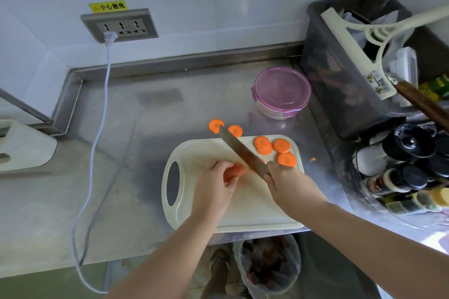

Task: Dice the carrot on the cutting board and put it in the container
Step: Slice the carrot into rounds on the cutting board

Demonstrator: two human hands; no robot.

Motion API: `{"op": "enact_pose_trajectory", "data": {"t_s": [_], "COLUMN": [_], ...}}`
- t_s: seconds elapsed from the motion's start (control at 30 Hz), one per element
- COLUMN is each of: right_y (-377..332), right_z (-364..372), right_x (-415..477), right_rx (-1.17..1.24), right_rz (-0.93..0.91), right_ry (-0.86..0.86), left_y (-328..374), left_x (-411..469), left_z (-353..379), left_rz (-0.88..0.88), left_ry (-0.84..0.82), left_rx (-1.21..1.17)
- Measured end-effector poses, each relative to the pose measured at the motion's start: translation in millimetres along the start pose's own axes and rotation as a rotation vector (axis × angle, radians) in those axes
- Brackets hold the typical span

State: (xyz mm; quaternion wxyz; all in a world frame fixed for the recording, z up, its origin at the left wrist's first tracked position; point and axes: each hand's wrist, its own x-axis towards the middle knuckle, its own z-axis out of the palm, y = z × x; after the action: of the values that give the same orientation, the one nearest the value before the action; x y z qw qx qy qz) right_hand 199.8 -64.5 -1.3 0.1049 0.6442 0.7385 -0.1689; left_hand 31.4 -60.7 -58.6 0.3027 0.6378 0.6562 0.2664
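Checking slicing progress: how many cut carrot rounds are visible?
6. Two rounds lie on the counter beyond the cutting board; four sit at its far right corner, two overlapping. The knife may hide more.

- Left of the left hand's [213,187] fingers [220,165]: open counter [136,153], crossed only by a white cable [97,133].
- Just right of them: the knife [243,150] slants across, gripped by the right hand [289,184].
- Beyond the fingertips: carrot slices [281,145], then the lidded container [281,92].
- Far right: a grey bin [340,85] and spice bottles [401,165] wall off the counter.
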Motion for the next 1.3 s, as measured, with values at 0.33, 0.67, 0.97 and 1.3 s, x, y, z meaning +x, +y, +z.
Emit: {"op": "enact_pose_trajectory", "data": {"t_s": [0.33, 0.67, 0.97, 1.3], "right_y": [-5, -5, -6, -6], "right_z": [-4, -5, -6, -8], "right_x": [-12, -13, -14, -16], "right_rx": [-0.032, -0.023, -0.027, -0.058], "right_rz": [-0.02, -0.056, -0.054, -0.057], "right_ry": [-0.025, -0.028, -0.031, -0.051], "left_y": [0, 0, 0, 1], "left_x": [1, 2, 2, 1], "left_z": [2, 3, 3, 2], "left_rz": [-0.016, -0.012, -0.018, -0.007], "left_ry": [0.005, 0.007, 0.009, -0.005], "left_rx": [-0.006, 0.011, 0.024, 0.042]}}
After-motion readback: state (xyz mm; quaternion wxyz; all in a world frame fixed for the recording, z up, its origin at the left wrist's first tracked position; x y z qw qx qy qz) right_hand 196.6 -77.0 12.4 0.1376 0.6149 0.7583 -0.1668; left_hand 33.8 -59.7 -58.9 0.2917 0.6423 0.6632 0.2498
